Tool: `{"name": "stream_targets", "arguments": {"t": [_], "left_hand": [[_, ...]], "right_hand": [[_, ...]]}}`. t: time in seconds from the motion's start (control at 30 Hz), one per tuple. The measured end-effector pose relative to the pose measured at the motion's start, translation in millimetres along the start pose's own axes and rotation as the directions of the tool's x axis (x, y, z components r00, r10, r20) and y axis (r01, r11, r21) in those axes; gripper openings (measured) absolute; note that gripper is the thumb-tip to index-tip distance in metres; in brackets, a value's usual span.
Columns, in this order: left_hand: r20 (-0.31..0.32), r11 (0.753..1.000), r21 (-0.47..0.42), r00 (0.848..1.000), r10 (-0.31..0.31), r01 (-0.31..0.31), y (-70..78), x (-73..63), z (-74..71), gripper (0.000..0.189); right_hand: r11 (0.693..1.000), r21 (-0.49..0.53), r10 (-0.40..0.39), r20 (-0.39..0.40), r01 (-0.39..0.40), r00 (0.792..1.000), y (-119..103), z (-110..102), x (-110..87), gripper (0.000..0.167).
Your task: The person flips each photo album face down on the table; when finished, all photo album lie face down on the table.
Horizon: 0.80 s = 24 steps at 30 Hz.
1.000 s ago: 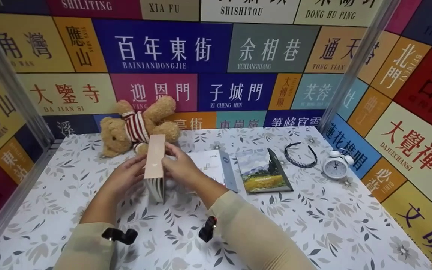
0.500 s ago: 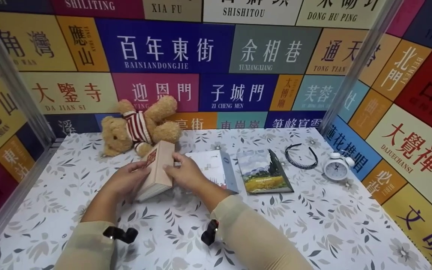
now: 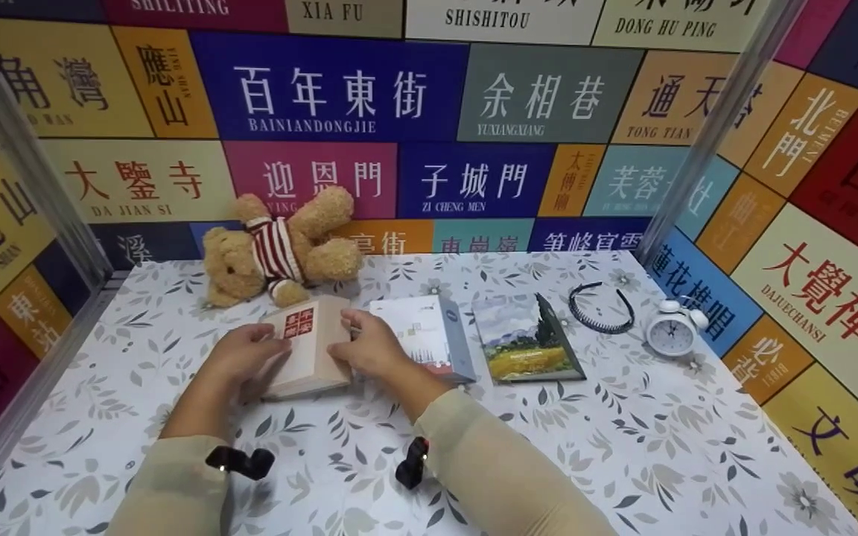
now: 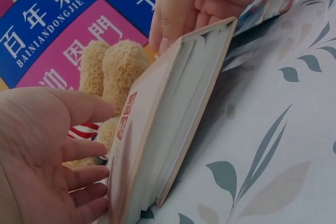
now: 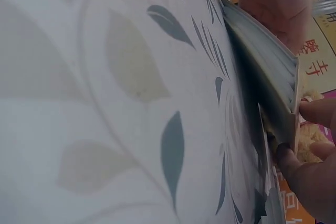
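A thick pale-pink book [image 3: 310, 350] with red square characters on its cover is tilted over the table, its page edges showing in the left wrist view. My right hand [image 3: 377, 346] pinches it along the spine between thumb and fingers, as the right wrist view [image 5: 310, 166] also shows. At the opposite edge, my left hand [image 3: 246, 353] touches the cover with loosely extended fingers [image 4: 86, 190]. Right of the book lies a white-and-blue book [image 3: 418, 335], partly hidden by my right hand. Beyond it is a book with a painted landscape cover [image 3: 526, 342].
A teddy bear [image 3: 272, 253] in a striped top lies at the back, just behind the pink book. On the right are a black headband [image 3: 599, 309] and a white alarm clock [image 3: 671, 327]. Printed wall panels [image 3: 325, 89] enclose the floral-covered table [image 3: 548, 454].
The pink book has turned from standing spine-up to leaning over leftward, bringing its front cover into view. It sits lower, and both hands have followed it.
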<state>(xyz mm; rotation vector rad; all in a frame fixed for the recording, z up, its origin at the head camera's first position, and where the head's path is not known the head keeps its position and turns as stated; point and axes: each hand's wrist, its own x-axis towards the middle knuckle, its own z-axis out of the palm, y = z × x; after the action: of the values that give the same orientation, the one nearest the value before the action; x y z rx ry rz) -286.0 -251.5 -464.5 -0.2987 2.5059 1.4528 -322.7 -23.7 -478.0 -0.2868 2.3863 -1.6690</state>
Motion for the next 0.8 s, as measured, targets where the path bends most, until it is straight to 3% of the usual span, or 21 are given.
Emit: {"name": "stream_targets", "arguments": {"t": [0.13, 0.27, 0.47, 0.7, 0.8], "left_hand": [[-0.011, 0.999, 0.045, 1.000, 0.002, -0.002, 0.9, 1.4, -0.8, 0.076], [-0.012, 1.000, 0.014, 1.000, -0.003, 0.003, 1.6, 1.4, -0.1, 0.077], [-0.027, 1.000, 0.000, 1.000, 0.009, -0.009, 2.5, 1.6, 0.0, 0.077], [-0.044, 0.999, -0.044, 0.999, 0.019, -0.021, 4.6, 2.4, 2.2, 0.076], [-0.060, 0.995, -0.094, 0.998, 0.020, -0.026, 7.1, 2.5, 6.8, 0.076]], "right_hand": [[1.000, -0.008, 0.031, 0.034, -0.030, 0.999, 0, 1, -1.0, 0.081], [0.998, 0.028, 0.049, 0.061, -0.051, 0.997, 2, -1, -1.0, 0.085], [0.991, 0.133, -0.024, 0.074, 0.014, 0.997, 1, -9, -3.1, 0.076], [0.995, 0.082, -0.064, 0.036, 0.061, 0.997, -3, -36, -7.1, 0.069], [0.992, 0.110, -0.069, 0.014, 0.067, 0.998, 0, -52, -9.6, 0.071]]}}
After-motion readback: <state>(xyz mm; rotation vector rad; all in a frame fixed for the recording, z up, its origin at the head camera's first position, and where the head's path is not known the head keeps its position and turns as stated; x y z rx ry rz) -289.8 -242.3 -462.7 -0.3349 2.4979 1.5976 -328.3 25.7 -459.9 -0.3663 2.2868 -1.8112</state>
